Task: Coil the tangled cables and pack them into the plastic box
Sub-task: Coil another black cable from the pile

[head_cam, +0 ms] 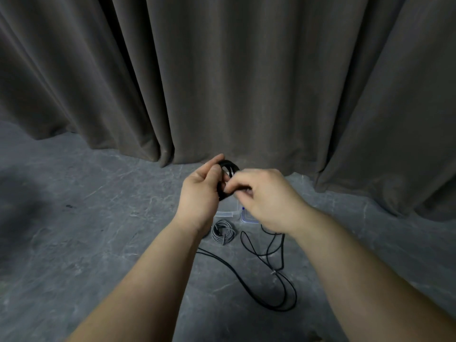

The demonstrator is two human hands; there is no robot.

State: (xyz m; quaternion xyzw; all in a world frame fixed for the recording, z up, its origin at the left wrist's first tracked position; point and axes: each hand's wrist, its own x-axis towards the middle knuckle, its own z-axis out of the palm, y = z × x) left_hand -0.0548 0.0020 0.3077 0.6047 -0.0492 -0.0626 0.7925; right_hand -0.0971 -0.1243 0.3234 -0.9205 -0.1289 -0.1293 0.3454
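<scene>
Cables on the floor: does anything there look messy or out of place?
Yes. A black cable sprawls in loose, crossing loops across the grey floor, uncoiled, unlike the neat grey coil beside it.

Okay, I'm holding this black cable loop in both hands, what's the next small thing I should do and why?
Probably wind on another turn: the left hand holds the black coiled cable, the right hand pinches its strand, and loose black cable trails across the grey floor.

Dark pleated curtain (222, 70) above grey marbled floor (86, 218).
</scene>
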